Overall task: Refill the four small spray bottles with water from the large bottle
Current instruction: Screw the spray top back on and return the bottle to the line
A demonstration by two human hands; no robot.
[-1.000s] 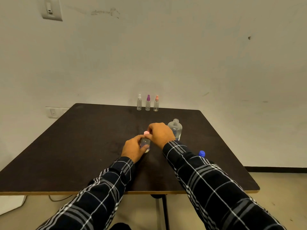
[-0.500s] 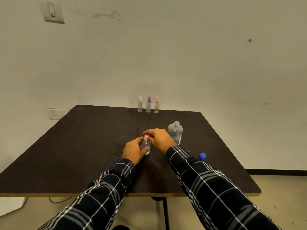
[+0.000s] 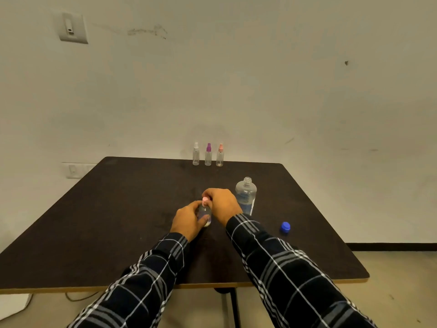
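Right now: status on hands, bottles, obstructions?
Left hand grips small spray bottle; right hand pinches its pink top. Large bottle uncapped beside right hand, blue cap on table. Nothing in the way.

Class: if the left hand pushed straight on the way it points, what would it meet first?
Beyond the small spray bottle it grips, probably the right hand on the pink cap.

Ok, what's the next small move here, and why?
Probably turn the pink top with the right hand while the left hand steadies the small bottle: both grip it now, and the large bottle stands open nearby.
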